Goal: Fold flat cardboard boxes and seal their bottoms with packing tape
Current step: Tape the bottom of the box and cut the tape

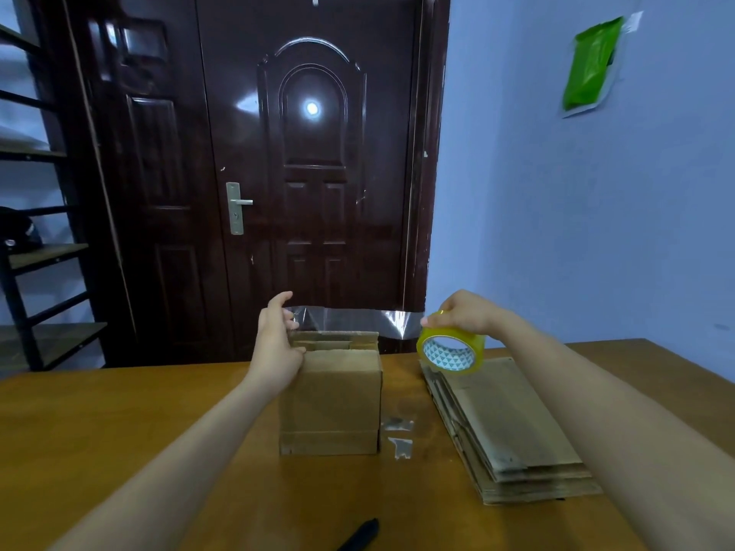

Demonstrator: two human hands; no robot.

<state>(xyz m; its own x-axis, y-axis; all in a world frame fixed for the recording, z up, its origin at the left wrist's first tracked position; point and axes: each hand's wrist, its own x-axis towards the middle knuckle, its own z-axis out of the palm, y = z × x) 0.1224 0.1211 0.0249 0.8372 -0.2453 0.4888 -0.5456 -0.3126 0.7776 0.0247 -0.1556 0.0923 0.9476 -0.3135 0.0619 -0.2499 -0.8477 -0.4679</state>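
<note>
My left hand (278, 340) pinches the free end of a clear strip of tape (350, 318) between thumb and fingers, just above the far left corner of a cardboard box (332, 399), with the heel of the hand resting against the box's top edge. My right hand (463, 314) grips a roll of tape (451, 351) from above, fingers curled over its yellowish rim; the roll is held in the air, tilted so I can see the patterned inside of its core. The strip stretches level from the roll on the right across to my left hand, hanging just above the far edge of the box. The box stands upright in the middle of a wooden table (119, 431), its top flaps folded inward. To the right of the box, beneath the roll, lies a stack of flat boxes (513, 427), running from far to near. Between the box and the stack, two small scraps of tape (399, 435) lie on the table. At the near edge of the table, a dark pen-like object (360, 534) is partly in view; I cannot tell exactly what it is. Beyond the table stands a dark glossy door (278, 153) with a metal handle (238, 206). A dark shelving unit (35, 248) stands at far left, and a green packet (592, 61) is fixed to the pale blue wall (557, 212) at far right.
</note>
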